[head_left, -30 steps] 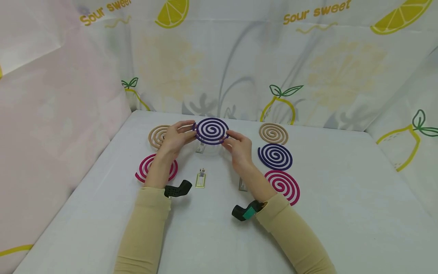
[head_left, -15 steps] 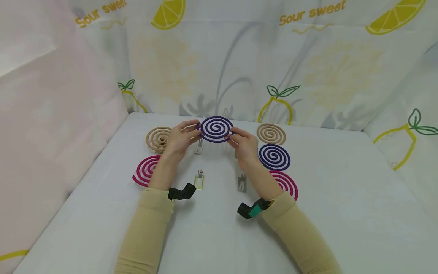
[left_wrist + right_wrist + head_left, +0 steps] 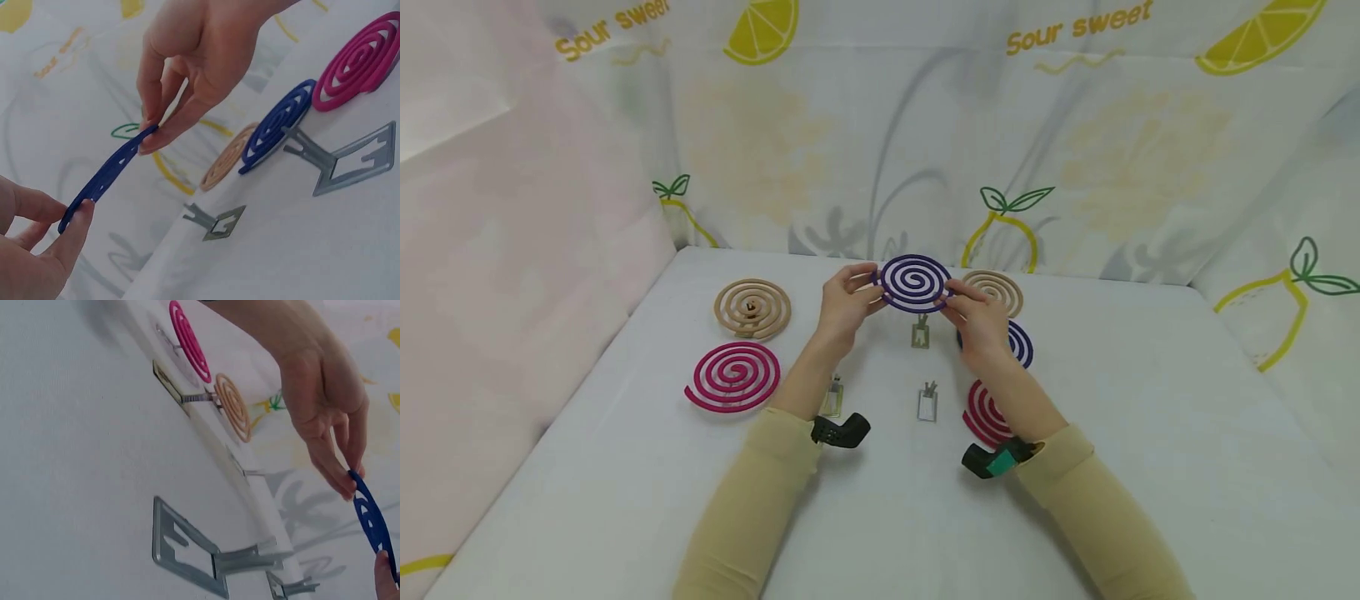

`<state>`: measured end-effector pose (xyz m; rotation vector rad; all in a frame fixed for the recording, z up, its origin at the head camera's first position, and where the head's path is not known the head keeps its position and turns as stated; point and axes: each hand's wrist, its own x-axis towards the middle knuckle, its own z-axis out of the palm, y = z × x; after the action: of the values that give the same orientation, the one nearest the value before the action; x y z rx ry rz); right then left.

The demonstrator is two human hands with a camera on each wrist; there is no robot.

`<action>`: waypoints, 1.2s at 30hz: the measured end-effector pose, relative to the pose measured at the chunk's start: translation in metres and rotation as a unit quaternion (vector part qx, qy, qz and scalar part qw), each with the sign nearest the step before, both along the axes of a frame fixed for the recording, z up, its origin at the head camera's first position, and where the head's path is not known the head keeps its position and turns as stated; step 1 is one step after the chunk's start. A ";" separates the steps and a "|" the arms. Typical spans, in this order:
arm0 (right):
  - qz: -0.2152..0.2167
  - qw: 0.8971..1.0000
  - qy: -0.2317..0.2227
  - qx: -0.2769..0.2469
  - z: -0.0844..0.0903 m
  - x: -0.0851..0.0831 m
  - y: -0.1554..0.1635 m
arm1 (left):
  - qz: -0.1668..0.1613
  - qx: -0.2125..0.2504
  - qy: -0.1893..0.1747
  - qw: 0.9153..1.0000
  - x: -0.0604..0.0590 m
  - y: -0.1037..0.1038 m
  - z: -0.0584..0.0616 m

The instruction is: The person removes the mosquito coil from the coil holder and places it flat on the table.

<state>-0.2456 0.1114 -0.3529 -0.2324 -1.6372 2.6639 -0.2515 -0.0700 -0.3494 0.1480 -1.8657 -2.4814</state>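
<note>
Dark purple and thin, the held mosquito coil [image 3: 914,281] is up in the air, roughly level, farther from me than the silver stand [image 3: 928,393]. My left hand [image 3: 844,310] pinches its left rim between thumb and fingers, and my right hand [image 3: 983,325] pinches the right rim, I think because a spiral this slender might flex or snap if held from one side only. Taking just the edges also leaves its middle uncovered.

The silver stand rests on the white tabletop [image 3: 880,517] with its prongs bent upward, a shape that seems suited to bearing a spiral's centre. Left of it is a brass-coloured stand [image 3: 840,398], partly hidden; behind it, a smaller-looking stand [image 3: 921,327]. Well to its left, a mounted tan coil [image 3: 754,302] has metal showing at its centre, and a pink coil [image 3: 736,374] looks raised likewise. To its right lie a second tan coil [image 3: 997,292], a second purple coil [image 3: 1019,343] and a second pink coil [image 3: 983,414], perhaps lined up for easy reach.
</note>
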 end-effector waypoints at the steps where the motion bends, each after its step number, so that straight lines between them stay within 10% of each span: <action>1: 0.000 1.000 0.001 0.002 -0.001 -0.001 0.004 | 0.001 0.000 -0.001 1.000 -0.001 0.005 0.000; 36: 0.011 0.999 0.027 -0.042 -0.001 -0.010 0.104 | 0.042 0.076 -0.035 0.996 -0.014 0.112 -0.010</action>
<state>-0.2556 0.2157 -0.3535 -0.1409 -1.5232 2.7335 -0.2653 0.0418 -0.3594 0.3154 -1.6562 -2.5911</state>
